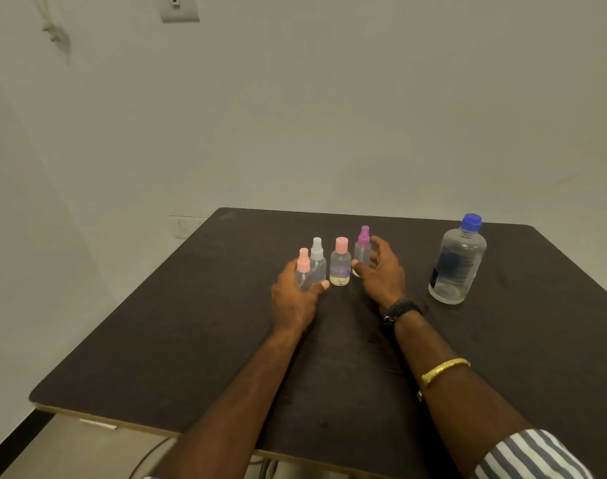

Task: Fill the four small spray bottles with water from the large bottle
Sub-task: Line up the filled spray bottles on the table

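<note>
Dark brown table (pixel 191 340), seen from above and near, set against a pale wall (pixel 329 98). Four small bottles upright in a tight row near the middle of the tabletop, toward the far side. From left to right: pink-capped spray bottle (pixel 302 267), white-capped spray bottle (pixel 317 259), pink screw-cap bottle (pixel 340 262) with a little yellowish liquid at its base, purple-capped spray bottle (pixel 363 248).

Left hand (pixel 295 299) wrapped loosely around the pink-capped spray bottle, thumb curled across the near side at its base, fingers behind it; touching the white-capped one too, probably, though hard to tell from this angle. Right hand (pixel 381 274) half open, cupped around the purple-capped spray bottle, thumb low on its left side, fingers spread on its right; firm grip or mere touch not clear.

Large bottle (pixel 457 264) with blue cap (pixel 471 221) standing alone, well apart to the right of the row, near the far right edge of the table, cap on, partly filled with clear water.

Dark beaded band (pixel 400 309) at the right wrist, gold bangle (pixel 444 369) further up the forearm, striped sleeve (pixel 530 454) at the near right corner. Wall switch (pixel 179 8) far up on the left.
</note>
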